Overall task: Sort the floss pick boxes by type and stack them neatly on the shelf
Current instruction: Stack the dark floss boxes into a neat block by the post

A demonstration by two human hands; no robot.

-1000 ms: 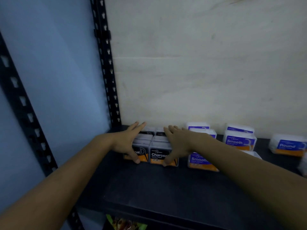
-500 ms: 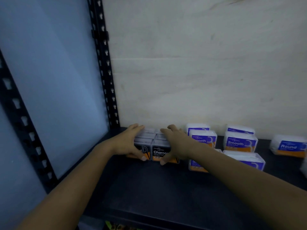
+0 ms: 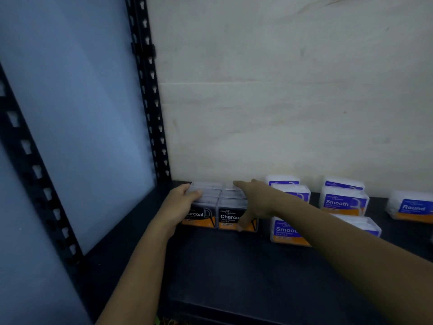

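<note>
Head view, dim. Charcoal boxes (image 3: 212, 202) stood on the shelf (image 3: 234, 266) in two touching columns, long axis front to back, back row near the wall and just right of the corner post (image 3: 150, 102). The block lay between the hands.

Left hand (image 3: 180, 204) was on its left flank, fingers curled over the top of the left column, apparently a hold rather than a flat press.

Right hand (image 3: 256, 199) was on the right flank, fingers straight along the right column's top toward the wall, thumb down on the front label, grasping nothing.

The nearest Smooth box (image 3: 284, 231) sat just right of that wrist.

Judgement: the next nudge should run along the long axis, toward the wall. Both hands were equally near.
</note>
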